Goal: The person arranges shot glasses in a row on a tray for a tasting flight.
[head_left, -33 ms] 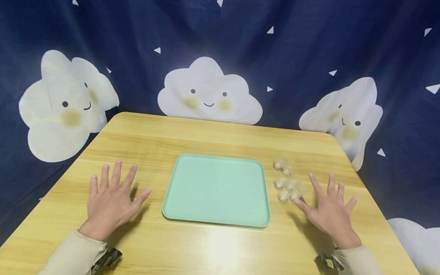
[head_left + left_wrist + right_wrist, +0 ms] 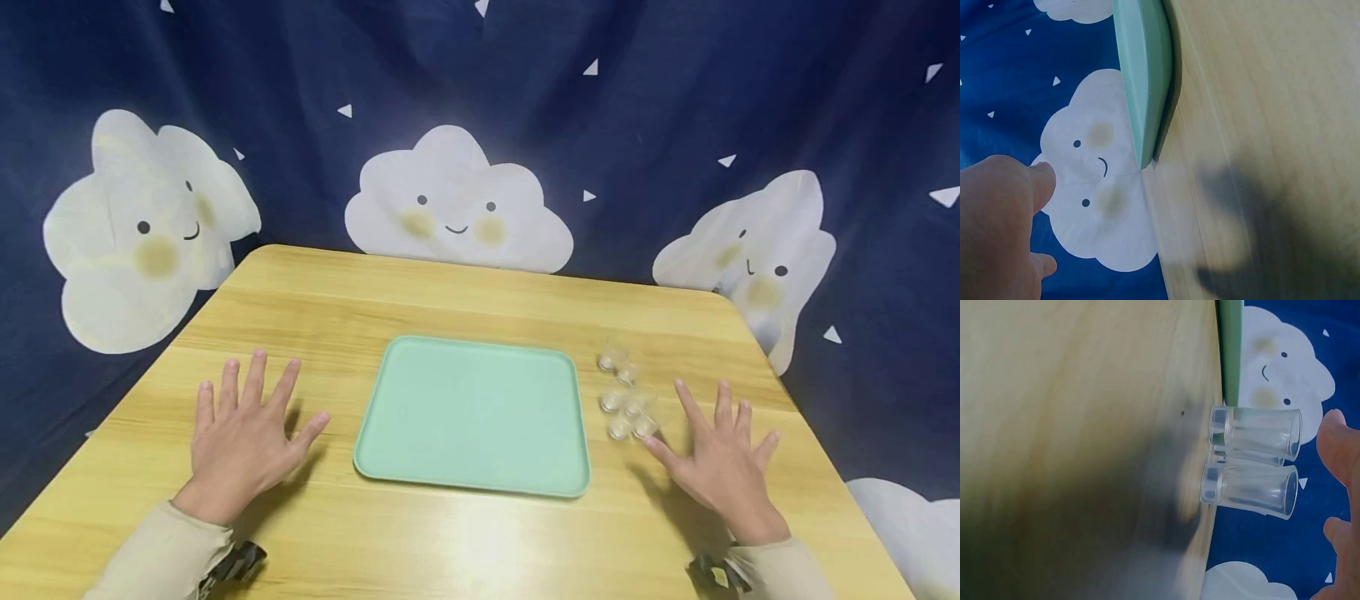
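A mint-green tray lies in the middle of the table, bare on top. To its right stand several small clear shot glasses in a close cluster, upright on thick bases; the right wrist view shows the nearest glasses side by side. My left hand, left of the tray, is spread palm down over the table, holding nothing. The right hand is likewise spread, beside the glasses, its thumb tip close to the nearest one; whether they touch I cannot tell.
The light wooden table has rounded far corners. Behind it hangs a dark blue curtain printed with smiling clouds and small white triangles. Each wrist bears a dark strapped device below a beige sleeve.
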Demonstrator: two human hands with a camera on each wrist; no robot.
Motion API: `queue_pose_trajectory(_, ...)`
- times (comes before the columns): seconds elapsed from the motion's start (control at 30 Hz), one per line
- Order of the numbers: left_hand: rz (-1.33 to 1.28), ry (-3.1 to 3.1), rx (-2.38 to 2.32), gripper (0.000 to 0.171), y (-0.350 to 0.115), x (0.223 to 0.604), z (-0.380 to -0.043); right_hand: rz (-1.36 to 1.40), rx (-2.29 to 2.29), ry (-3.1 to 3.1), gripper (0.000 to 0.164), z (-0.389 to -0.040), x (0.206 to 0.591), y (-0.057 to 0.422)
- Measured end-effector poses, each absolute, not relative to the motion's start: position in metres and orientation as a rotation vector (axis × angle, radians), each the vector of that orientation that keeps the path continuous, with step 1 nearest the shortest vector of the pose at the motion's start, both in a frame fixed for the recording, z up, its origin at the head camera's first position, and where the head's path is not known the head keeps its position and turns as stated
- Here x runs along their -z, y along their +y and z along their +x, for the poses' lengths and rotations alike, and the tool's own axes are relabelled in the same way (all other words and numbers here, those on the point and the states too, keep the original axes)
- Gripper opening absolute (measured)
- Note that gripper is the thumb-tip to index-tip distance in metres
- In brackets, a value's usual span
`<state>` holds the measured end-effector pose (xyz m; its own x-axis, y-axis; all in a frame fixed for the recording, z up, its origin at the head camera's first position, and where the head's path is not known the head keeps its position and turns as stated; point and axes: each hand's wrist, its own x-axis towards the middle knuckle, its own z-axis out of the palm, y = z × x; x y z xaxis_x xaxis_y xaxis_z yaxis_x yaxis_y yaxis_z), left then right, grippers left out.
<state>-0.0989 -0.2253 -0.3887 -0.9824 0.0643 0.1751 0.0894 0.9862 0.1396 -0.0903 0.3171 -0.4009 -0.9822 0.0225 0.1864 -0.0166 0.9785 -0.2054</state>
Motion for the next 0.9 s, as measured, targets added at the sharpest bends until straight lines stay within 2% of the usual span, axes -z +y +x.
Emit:
queue_pose_trajectory(0.6,-0.117,-2.961,0.233,0.081,-0.219,0.385,-0.096,0.044,-0.32,-2.934,0.09,-0.097,0.396,0.321)
queue_pose_trajectory(0.9,-0.18,-2.988,0.463,0.079,-0.215,0.384,-0.101,0.136,-0.752,-2.893,0.085,-0.098,0.4,0.327)
